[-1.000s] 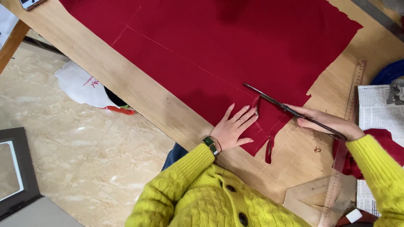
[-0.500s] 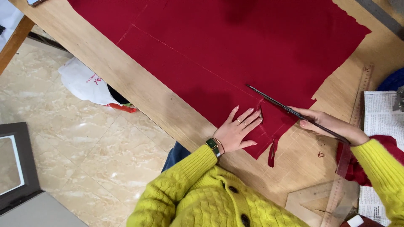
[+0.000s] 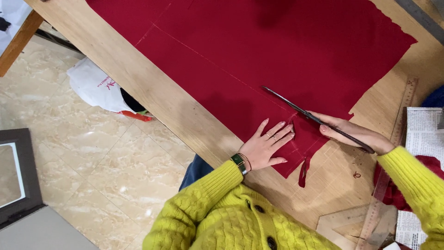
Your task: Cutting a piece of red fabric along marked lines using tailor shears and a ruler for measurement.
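Scissors (image 3: 300, 109) lay low in the right hand (image 3: 356, 134), gripped, blades in the red cloth (image 3: 259, 51) on the surface (image 3: 152, 97). Left hand (image 3: 266, 148) pressed flat, released; best kept beside the cut line.

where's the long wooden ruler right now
In the head view, the long wooden ruler lies on the wooden table at the far right, between the red fabric and a newspaper.
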